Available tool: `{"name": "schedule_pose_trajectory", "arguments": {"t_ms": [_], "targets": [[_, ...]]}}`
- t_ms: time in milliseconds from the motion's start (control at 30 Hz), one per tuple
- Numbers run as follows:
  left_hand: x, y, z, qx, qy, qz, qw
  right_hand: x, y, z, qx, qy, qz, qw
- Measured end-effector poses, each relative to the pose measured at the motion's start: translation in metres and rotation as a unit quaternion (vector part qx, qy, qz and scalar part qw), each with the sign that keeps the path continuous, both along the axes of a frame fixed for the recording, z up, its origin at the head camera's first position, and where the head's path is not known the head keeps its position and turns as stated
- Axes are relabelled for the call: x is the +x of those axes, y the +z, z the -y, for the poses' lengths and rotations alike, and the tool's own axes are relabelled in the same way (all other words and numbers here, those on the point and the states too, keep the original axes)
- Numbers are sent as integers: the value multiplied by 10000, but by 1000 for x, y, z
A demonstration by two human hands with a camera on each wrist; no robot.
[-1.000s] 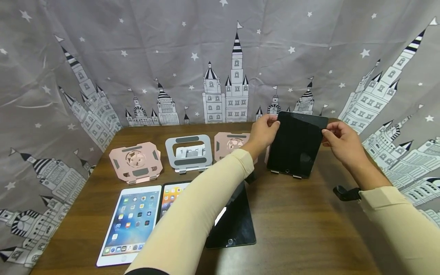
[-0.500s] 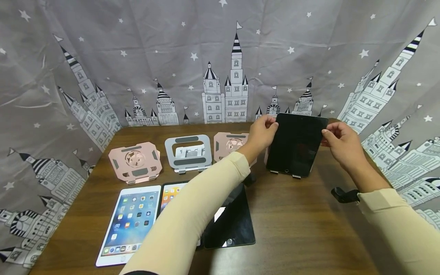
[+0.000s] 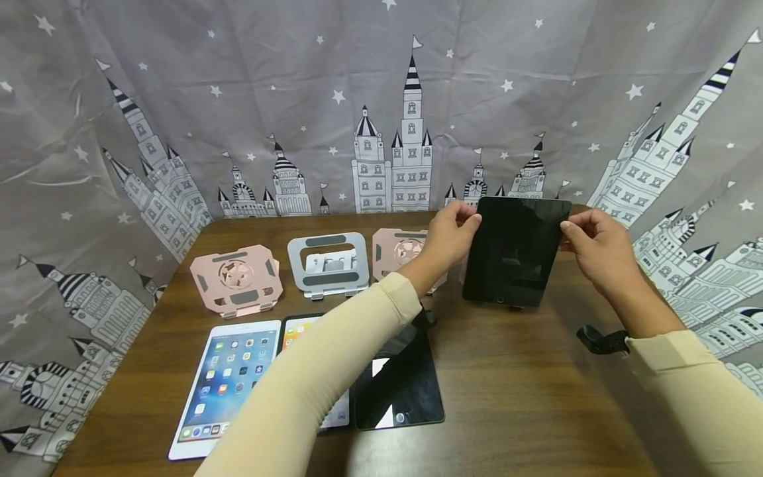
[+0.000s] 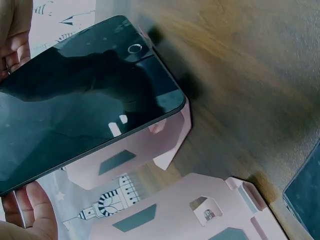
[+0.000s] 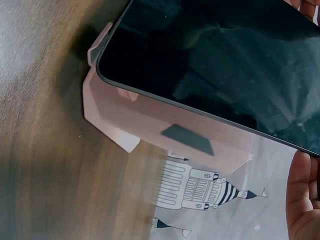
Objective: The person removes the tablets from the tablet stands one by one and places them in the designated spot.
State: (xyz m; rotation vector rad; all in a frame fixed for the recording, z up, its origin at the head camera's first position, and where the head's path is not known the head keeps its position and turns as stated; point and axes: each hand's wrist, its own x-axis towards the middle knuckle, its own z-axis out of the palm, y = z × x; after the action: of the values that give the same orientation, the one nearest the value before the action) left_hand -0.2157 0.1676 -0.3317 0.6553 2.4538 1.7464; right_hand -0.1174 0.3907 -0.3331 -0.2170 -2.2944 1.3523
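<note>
A black tablet (image 3: 512,252) with a dark screen leans nearly upright on a pink stand (image 4: 150,145) at the back right of the wooden table (image 3: 524,397). My left hand (image 3: 471,215) pinches its upper left corner. My right hand (image 3: 569,228) pinches the upper right corner. In the head view the tablet hides almost all of the stand. In the right wrist view the tablet's (image 5: 225,65) lower corner sits by the stand's (image 5: 150,120) front tab and overhangs its side.
Along the back stand another pink stand (image 3: 235,278), a grey stand (image 3: 326,265) and a third pink stand (image 3: 399,248). At the front lie a lit white tablet (image 3: 223,384), a second lit tablet (image 3: 298,331) partly under my left arm, and a dark tablet (image 3: 405,391). A castle-print curtain surrounds the table.
The held tablet has shifted slightly on its stand. The stand's front tabs that showed under its lower edge are now almost covered. Both hands keep their grips.
</note>
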Motion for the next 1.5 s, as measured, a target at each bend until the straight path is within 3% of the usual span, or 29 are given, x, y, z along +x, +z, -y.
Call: {"name": "schedule_pose_trajectory", "arguments": {"t_ms": [200,567,833,1300,1500], "targets": [[4,-2,12,166,-231,11,9996,5,1,5,125,28,84,9999],[13,-7,34,465,-693,618,9946,13,-1,16,510,114,291,9982],[18,-15,38,303,-764,955,9920,18,-9,20,624,294,527,9962],[23,-31,48,198,-614,1494,9867,22,-30,32,444,494,1031,9925],[25,-33,55,99,-654,1755,9823,23,-36,37,243,789,1191,9895]]}}
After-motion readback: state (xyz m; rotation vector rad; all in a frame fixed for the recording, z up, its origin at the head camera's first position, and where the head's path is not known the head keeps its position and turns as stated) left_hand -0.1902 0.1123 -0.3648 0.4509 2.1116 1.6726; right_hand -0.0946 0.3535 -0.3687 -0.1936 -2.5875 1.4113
